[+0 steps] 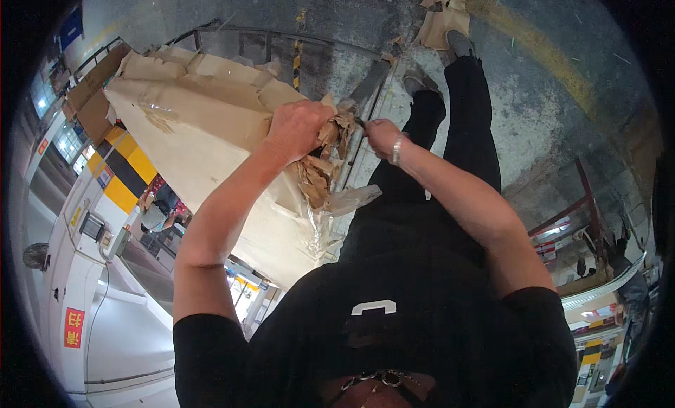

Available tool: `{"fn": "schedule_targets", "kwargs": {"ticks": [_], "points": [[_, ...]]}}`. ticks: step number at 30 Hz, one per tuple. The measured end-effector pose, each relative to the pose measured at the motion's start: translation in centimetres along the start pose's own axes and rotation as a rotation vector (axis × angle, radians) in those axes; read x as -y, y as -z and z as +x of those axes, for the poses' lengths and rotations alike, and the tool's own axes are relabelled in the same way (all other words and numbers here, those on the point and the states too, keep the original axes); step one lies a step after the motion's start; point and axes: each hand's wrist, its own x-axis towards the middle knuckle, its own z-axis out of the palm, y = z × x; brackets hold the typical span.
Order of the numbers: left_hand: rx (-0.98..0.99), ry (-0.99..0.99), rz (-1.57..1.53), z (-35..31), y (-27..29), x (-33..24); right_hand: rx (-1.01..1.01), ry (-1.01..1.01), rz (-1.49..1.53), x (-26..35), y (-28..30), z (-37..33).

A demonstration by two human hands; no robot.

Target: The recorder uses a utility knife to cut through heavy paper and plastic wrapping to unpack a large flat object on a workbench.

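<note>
Brown paper (315, 184) in left hand (301, 130); right hand (384, 138) near.

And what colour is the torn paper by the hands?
The torn paper is brown; it shows best in the head view.

Left hand (301, 130) around paper (314, 183), apparently

The large package (211, 165), which is covered with beige paper, lies slantwise in the left half of the view, and its crumpled brown paper (316, 183) hangs torn at the right end.
</note>
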Motion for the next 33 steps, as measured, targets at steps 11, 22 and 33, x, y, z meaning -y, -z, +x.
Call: {"fn": "schedule_targets", "kwargs": {"ticks": [11,22,33], "points": [[-0.112,0.050,-0.054,-1.2,-1.0,0.9,0.066,0.183,-0.192,1.3,-2.9,-4.4],[-0.146,0.055,-0.117,-1.4,-1.1,0.6,0.150,0.335,-0.365,2.5,-2.5,-3.6],[-0.191,0.046,-0.209,-1.2,-1.9,1.6,0.386,-0.013,-0.152,3.9,0.6,-6.1]]}}
